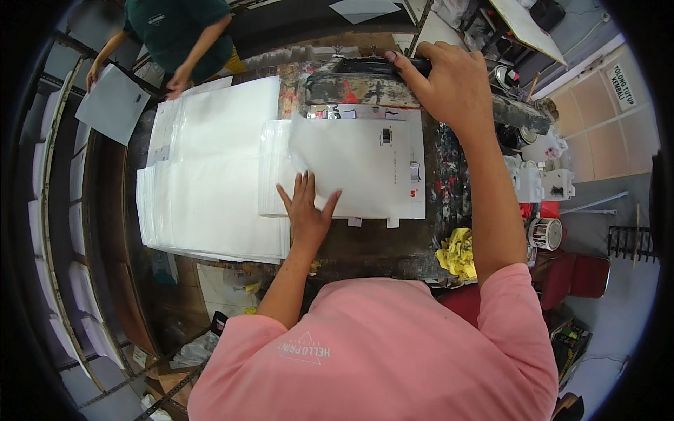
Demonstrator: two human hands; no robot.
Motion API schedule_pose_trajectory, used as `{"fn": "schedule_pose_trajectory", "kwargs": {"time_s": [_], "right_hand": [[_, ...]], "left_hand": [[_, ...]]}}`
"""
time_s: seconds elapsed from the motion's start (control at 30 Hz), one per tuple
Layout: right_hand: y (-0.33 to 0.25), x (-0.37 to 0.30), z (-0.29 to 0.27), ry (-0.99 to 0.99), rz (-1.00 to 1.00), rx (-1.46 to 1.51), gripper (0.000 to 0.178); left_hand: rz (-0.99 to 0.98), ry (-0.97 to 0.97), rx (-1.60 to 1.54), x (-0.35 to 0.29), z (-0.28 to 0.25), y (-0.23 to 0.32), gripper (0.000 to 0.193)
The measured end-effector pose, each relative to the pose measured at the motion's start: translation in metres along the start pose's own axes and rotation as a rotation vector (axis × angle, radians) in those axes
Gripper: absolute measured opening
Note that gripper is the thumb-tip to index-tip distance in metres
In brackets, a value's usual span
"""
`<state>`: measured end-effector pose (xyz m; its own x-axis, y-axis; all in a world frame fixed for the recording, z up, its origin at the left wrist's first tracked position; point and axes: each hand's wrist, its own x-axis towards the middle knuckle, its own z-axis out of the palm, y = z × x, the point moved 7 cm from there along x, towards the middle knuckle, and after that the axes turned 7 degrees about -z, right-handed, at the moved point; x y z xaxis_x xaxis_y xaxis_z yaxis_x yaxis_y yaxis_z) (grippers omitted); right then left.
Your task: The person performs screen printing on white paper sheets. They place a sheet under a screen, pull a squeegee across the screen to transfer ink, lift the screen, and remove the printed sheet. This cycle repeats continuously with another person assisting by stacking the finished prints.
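Note:
My left hand (pixel 307 214) lies with its fingers spread on the left part of a white sheet (pixel 358 168) that has a small barcode and fine print. The sheet's left edge curls up by my fingertips, over a stack of white sheets (pixel 274 168). At the far side of the table, my right hand (pixel 449 84) is closed over a paint-stained frame (pixel 365 91), next to a dark bar on it. How far the fingers wrap round is partly hidden. Small tabs (pixel 354 222) stick out below the sheet's near edge.
Large stacks of white sheets (pixel 217 182) cover the table's left side. Yellow crumpled cloth (pixel 458 251) and paint cans (pixel 544 234) sit at the right. Across the table, a person (pixel 179 35) in dark green holds a pale sheet (pixel 112 105). Racks (pixel 49 210) stand at left.

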<state>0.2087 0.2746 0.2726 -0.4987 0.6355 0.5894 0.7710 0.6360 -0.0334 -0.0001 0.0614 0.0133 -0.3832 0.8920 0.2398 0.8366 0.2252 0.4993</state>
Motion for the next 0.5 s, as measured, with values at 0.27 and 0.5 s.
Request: {"fn": "schedule_pose_trajectory", "kwargs": {"time_s": [0.27, 0.5], "right_hand": [[-0.011, -0.037, 0.008, 0.037, -0.033, -0.016, 0.067], [-0.008, -0.042, 0.011, 0.063, -0.044, -0.016, 0.069]], "left_hand": [[-0.222, 0.188, -0.008, 0.024, -0.064, -0.125, 0.065], [0.39, 0.004, -0.138, -0.011, 0.02, -0.034, 0.06]]}}
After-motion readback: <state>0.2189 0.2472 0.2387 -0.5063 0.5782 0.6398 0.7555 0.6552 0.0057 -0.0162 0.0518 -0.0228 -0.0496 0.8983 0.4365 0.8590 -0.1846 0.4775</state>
